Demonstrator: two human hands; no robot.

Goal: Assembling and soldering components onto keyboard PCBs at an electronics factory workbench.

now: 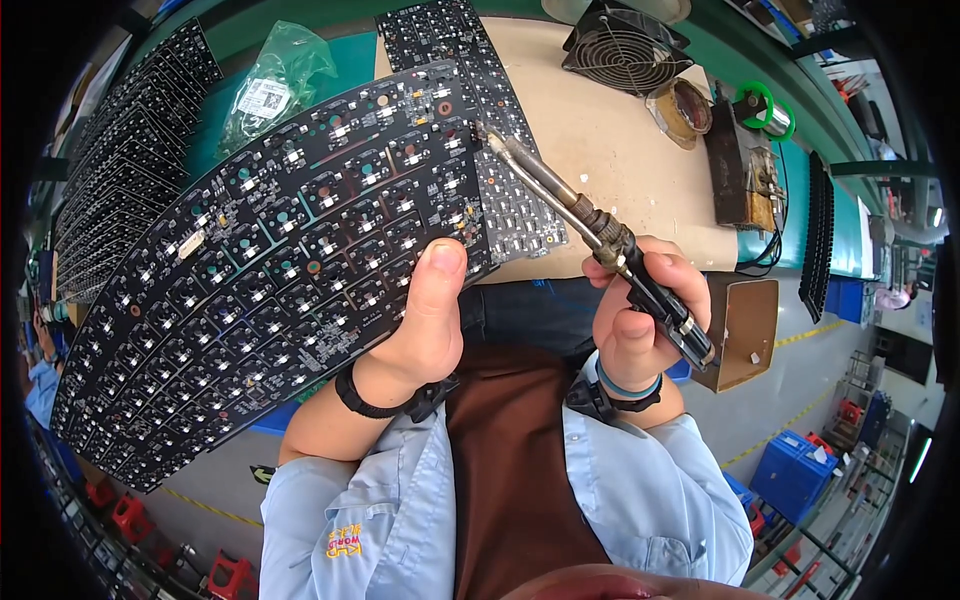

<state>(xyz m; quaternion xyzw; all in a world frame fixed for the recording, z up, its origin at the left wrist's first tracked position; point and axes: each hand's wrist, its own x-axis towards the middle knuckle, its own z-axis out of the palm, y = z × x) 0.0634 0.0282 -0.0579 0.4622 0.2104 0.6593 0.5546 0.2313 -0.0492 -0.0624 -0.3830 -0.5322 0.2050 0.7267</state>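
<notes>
My left hand grips a large black circuit board by its near edge, thumb on top and the other fingers hidden underneath. The board is dotted with rows of small white components and is held up at a slant. In my right hand is a soldering iron with a thin metal tube along its side. Its tip points to the upper left and lies at the board's right edge; whether it touches cannot be made out. Another black board lies on the brown bench sheet, partly behind the held one.
Several black boards stand stacked at the far left, near a clear plastic bag. A black fan, a tape-like roll, a metal box and a green-rimmed spool stand at the back right. Below is a cardboard box.
</notes>
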